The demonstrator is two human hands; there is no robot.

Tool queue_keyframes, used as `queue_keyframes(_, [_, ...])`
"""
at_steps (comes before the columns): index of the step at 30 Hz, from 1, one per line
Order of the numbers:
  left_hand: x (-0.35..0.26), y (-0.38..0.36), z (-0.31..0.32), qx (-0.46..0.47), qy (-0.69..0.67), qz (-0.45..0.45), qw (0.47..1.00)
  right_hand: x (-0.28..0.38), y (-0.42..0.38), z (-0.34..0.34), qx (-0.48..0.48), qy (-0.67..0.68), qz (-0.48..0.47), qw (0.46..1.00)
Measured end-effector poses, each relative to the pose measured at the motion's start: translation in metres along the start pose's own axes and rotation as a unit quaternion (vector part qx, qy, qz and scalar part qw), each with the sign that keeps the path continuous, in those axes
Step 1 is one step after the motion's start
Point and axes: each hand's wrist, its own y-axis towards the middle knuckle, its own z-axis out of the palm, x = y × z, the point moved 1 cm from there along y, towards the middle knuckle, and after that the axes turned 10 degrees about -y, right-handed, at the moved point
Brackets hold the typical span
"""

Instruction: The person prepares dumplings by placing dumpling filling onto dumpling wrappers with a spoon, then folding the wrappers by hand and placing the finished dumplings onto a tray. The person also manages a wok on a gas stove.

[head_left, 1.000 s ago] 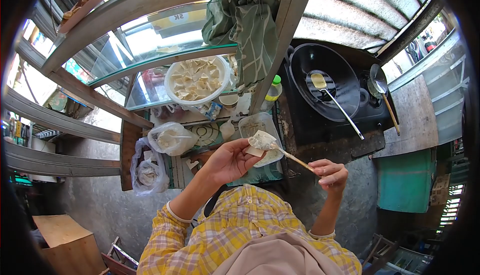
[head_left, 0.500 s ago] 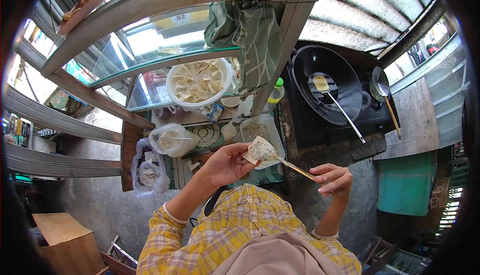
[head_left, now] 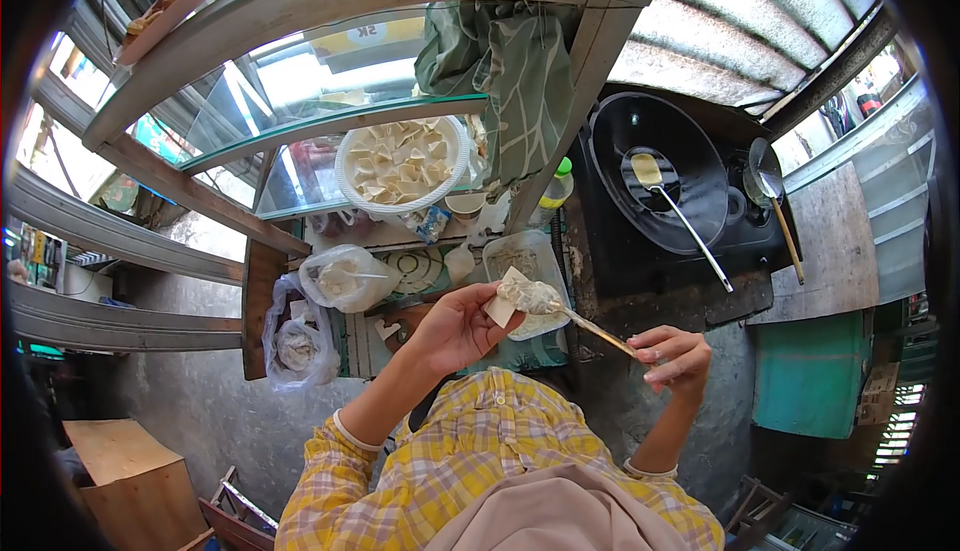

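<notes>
My left hand [head_left: 455,331] pinches a small square dough wrapper [head_left: 503,309] between thumb and fingers. At the wrapper's right side lies the paste-coated head of a spoon [head_left: 600,332], overlapping it in this view. A thick lump of pale paste [head_left: 535,298] covers that head and hides its shape. My right hand [head_left: 678,359] grips the far end of the long handle, with whitish smears on its fingertips. Just behind the wrapper, a rectangular plastic tub [head_left: 545,251] has pale residue along its inside.
A white basket [head_left: 348,173] of folded dough pieces stands behind the glass case. Plastic bags [head_left: 350,279] sit at the left of the counter. On the right, a black wok [head_left: 615,131] holding a spatula [head_left: 690,231] rests on the stove, beside a skimmer [head_left: 785,236].
The paste-laden spoon head has shifted right across the wrapper, uncovering more of its left part. My right hand has moved slightly right with the handle.
</notes>
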Motion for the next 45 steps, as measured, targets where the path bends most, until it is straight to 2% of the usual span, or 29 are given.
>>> queue_keyframes(3, [0.0, 0.002, -0.006, -0.008, 0.013, 0.013, 1.0, -0.004, -0.001, -0.002, -0.02, -0.009, -0.012, 1.0])
queue_keyframes(4, [0.001, 0.003, -0.007, -0.011, 0.019, 0.016, 1.0, -0.005, -0.002, -0.002, -0.062, -0.029, -0.013, 0.998])
queue_keyframes(7, [0.0, 0.005, -0.004, -0.103, 0.105, 0.108, 0.983, -0.013, -0.01, -0.003, -0.21, -0.058, 0.003, 0.976])
queue_keyframes(9, [-0.008, 0.005, -0.008, -0.103, 0.235, 0.216, 0.942, -0.026, -0.024, -0.008, -0.334, -0.035, 0.035, 0.941])
queue_keyframes(10, [-0.013, 0.005, -0.011, -0.102, 0.297, 0.268, 0.911, -0.029, -0.025, -0.009, -0.348, -0.07, 0.062, 0.933])
queue_keyframes(13, [-0.027, 0.006, -0.033, -0.089, 0.359, 0.304, 0.878, -0.055, -0.036, -0.001, -0.361, -0.139, 0.21, 0.898])
queue_keyframes(17, [-0.018, 0.012, -0.043, -0.092, 0.309, 0.288, 0.902, -0.113, -0.059, 0.056, -0.428, -0.041, 0.365, 0.826])
queue_keyframes(19, [-0.011, 0.018, -0.046, -0.081, 0.288, 0.278, 0.913, -0.15, -0.086, 0.08, -0.423, -0.01, 0.426, 0.8])
queue_keyframes(21, [-0.003, 0.022, -0.046, -0.08, 0.277, 0.263, 0.921, -0.166, -0.101, 0.095, -0.377, -0.032, 0.465, 0.801])
queue_keyframes(22, [0.0, 0.024, -0.045, -0.08, 0.272, 0.257, 0.924, -0.168, -0.102, 0.099, -0.364, -0.125, 0.413, 0.825])
queue_keyframes(23, [0.002, 0.025, -0.045, -0.083, 0.275, 0.256, 0.923, -0.166, -0.105, 0.096, -0.315, -0.321, 0.363, 0.816])
queue_keyframes(24, [0.006, 0.026, -0.046, -0.086, 0.278, 0.253, 0.923, -0.132, -0.076, 0.097, -0.254, -0.503, 0.298, 0.77])
queue_keyframes(25, [0.009, 0.028, -0.047, -0.088, 0.281, 0.248, 0.923, -0.11, -0.054, 0.098, -0.183, -0.665, 0.222, 0.69])
queue_keyframes(26, [0.012, 0.031, -0.049, -0.085, 0.285, 0.239, 0.924, -0.105, -0.047, 0.097, -0.161, -0.627, 0.208, 0.734])
queue_keyframes(27, [0.014, 0.034, -0.053, -0.082, 0.29, 0.229, 0.926, -0.108, -0.043, 0.098, -0.167, -0.458, 0.257, 0.835])
queue_keyframes(28, [0.016, 0.037, -0.056, -0.079, 0.295, 0.22, 0.927, -0.11, -0.038, 0.101, -0.169, -0.269, 0.294, 0.901])
queue_keyframes(29, [0.019, 0.041, -0.058, -0.086, 0.322, 0.222, 0.916, -0.113, -0.033, 0.105, -0.165, -0.069, 0.316, 0.932])
queue_keyframes(30, [0.022, 0.045, -0.06, -0.091, 0.35, 0.225, 0.905, -0.109, -0.024, 0.11, -0.185, 0.004, 0.308, 0.933])
queue_keyframes(42, [0.021, 0.056, -0.073, -0.09, 0.438, 0.19, 0.874, -0.109, -0.019, 0.112, -0.164, 0.118, 0.292, 0.935])
queue_keyframes(45, [0.021, 0.055, -0.068, -0.093, 0.44, 0.167, 0.877, -0.109, -0.019, 0.111, -0.149, 0.188, 0.287, 0.927])
